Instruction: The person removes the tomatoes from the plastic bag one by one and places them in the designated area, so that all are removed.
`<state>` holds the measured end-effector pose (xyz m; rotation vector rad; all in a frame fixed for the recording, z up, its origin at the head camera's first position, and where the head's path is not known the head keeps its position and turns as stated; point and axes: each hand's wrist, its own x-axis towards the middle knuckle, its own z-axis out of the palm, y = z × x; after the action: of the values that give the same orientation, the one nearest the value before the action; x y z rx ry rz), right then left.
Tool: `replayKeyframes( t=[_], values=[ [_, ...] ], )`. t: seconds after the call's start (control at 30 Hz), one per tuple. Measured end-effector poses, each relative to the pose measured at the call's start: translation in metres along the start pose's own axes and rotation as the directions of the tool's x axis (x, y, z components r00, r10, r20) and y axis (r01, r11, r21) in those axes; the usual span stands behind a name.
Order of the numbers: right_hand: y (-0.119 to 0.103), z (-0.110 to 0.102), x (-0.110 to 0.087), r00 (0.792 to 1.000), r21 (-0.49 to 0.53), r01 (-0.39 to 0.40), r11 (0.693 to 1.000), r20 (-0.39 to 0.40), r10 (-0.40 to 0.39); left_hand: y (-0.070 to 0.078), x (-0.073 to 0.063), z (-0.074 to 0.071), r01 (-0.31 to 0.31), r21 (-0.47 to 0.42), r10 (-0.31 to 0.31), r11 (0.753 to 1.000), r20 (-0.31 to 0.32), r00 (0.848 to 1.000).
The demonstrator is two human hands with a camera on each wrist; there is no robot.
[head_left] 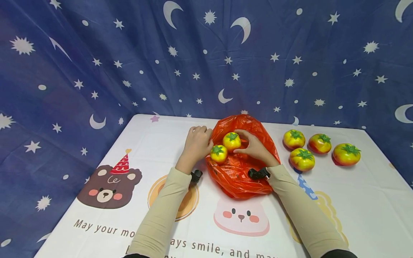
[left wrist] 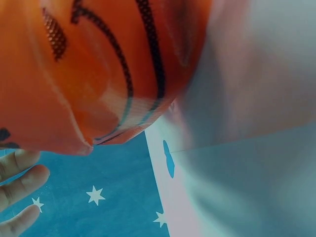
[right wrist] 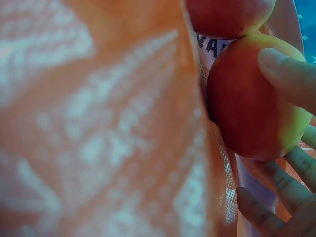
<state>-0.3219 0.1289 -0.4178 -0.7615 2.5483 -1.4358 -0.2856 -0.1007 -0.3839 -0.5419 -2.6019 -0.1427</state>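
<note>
A red plastic bag (head_left: pixel 237 179) lies wide open on the table, printed with dark marks. Two yellow-red tomatoes with green leafy tops sit in its mouth: a rear tomato (head_left: pixel 231 142) and a front-left tomato (head_left: pixel 218 154), close together. My right hand (head_left: pixel 255 145) reaches over the bag's right side and holds the rear tomato between thumb and fingertips; the thumb (right wrist: pixel 289 74) presses its skin in the right wrist view. My left hand (head_left: pixel 198 141) grips the bag's left rim with curled fingers. In the left wrist view, several fingertips (left wrist: pixel 24 187) show below the bag.
To the right of the bag, several more tomatoes (head_left: pixel 302 159) stand grouped on the white printed tablecloth (head_left: pixel 371 200). A dark blue curtain (head_left: pixel 193 53) with stars and moons hangs behind the table's far edge.
</note>
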Motion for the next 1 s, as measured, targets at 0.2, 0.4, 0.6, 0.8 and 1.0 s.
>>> replayKeyframes(
  t=[0.2, 0.4, 0.6, 0.8, 1.0],
  values=[
    [0.018, -0.001, 0.004, 1.000, 0.040, 0.010, 0.999, -0.001, -0.010, 0.001, 0.000, 0.000, -0.008, -0.001, 0.008, 1.000, -0.013, 1.000],
    [0.022, -0.002, 0.004, 1.000, 0.062, 0.018, 0.998, 0.012, -0.019, 0.001, 0.000, -0.001, -0.007, -0.001, 0.007, 1.000, -0.014, 1.000],
    [0.008, -0.004, -0.001, 0.999, 0.098, -0.021, 0.995, 0.034, 0.018, 0.002, 0.000, -0.001, -0.008, 0.001, 0.008, 1.000, -0.009, 1.000],
    [-0.010, -0.006, -0.007, 0.999, 0.141, -0.038, 0.989, 0.041, 0.033, 0.002, 0.000, -0.002, -0.009, 0.004, 0.009, 1.000, 0.001, 1.000],
    [0.014, -0.003, 0.000, 0.999, 0.180, -0.052, 0.982, 0.023, 0.048, 0.003, 0.000, -0.001, -0.010, 0.000, 0.010, 1.000, -0.008, 1.000]
  ],
)
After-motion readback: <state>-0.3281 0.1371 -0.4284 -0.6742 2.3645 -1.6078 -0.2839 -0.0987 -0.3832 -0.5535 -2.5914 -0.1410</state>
